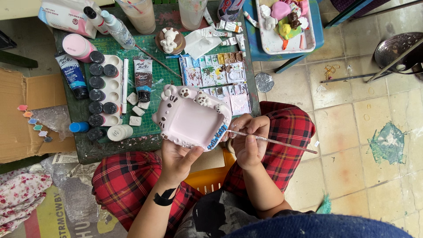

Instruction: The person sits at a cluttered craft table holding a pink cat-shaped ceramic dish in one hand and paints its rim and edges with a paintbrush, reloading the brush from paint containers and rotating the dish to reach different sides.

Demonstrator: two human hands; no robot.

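My left hand (177, 159) grips the lower edge of a pale pink clay tray (190, 117) with small animal figures on its top rim and blue lettering on its right edge. My right hand (248, 140) holds a thin paintbrush (282, 143), its tip touching the blue lettering on the tray. The tray is held over my lap, just in front of the low green table (150, 128). My legs in red plaid trousers (288, 128) are crossed beneath it.
On the table lie a paint palette (218, 79), several paint tubes (143, 79) and small dark-capped pots (97, 94), water cups (140, 15) and a small brown figurine (170, 40). A blue stool carries a tray of clay pieces (286, 24). Cardboard (26, 114) lies at left.
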